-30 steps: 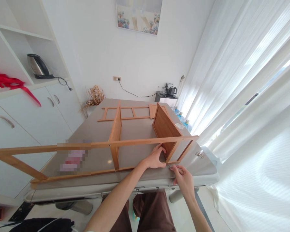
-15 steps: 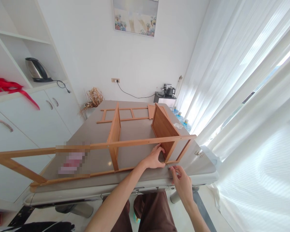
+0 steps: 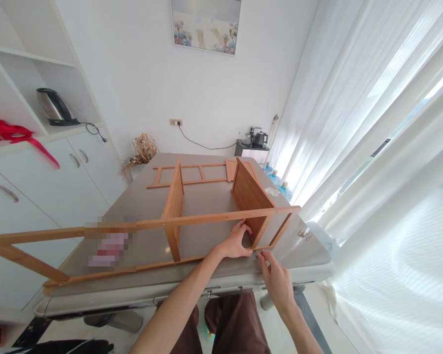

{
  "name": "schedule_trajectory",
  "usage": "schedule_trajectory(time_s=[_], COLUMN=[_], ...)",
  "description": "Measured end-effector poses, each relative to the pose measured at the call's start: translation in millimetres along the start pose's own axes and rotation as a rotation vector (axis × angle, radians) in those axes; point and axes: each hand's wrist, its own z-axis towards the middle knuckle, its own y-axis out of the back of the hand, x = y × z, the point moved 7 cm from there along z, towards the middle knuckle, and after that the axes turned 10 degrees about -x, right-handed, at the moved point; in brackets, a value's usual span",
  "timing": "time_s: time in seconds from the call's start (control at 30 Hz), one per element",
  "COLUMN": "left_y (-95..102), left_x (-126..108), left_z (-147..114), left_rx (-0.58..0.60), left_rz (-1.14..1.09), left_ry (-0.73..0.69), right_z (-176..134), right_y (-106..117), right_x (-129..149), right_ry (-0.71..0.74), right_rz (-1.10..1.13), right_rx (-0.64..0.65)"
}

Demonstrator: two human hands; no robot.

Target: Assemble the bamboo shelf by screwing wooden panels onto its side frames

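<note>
Wooden frame (image 3: 199, 217) likely light, stiff; grab by rails (image 3: 133, 225). Left hand (image 3: 235, 244) half-curled at right board (image 3: 250, 189), hold unclear; right hand (image 3: 276, 278) pinches small metal piece (image 3: 257, 252).

The wooden frame (image 3: 206, 218) looks smooth and satiny, the tabletop (image 3: 206, 199) faintly glossy.

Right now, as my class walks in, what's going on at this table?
A person is working on a wooden frame set on its side on the table. The left hand holds it by the lower corner of the right-hand panel; the right hand pinches a small metal piece close to that corner. Small metal parts lie further right, and a ladder-like frame lies flat behind.
</note>
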Motion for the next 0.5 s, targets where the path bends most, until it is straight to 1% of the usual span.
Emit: schedule_trajectory(time_s=[0.07,0.13,0.2,0.3,0.4,0.5], left_y=[-0.2,-0.6,-1.3,-2.2,-1.7,-0.8], left_x=[1,1,2,2,2,2], left_z=[0,0,0,0,0,0], left_rx=[-0.002,-0.007,-0.011,-0.015,-0.024,-0.021], left_rz=[0.000,-0.003,-0.004,-0.002,-0.003,-0.007], left_ry=[-0.003,-0.009,-0.015,-0.019,-0.016,-0.004], right_z=[2,4,5,6,6,6], right_y=[1,3,5,5,1,-3], right_x=[1,1,-1,-8,-20,-28], right_ry=[0.019,-0.014,-0.098,-0.274,-0.439,-0.501], right_rz=[-0.015,0.025,0.113,0.259,0.347,0.385], right_rx=[-0.003,-0.001,0.011,0.046,0.091,0.119])
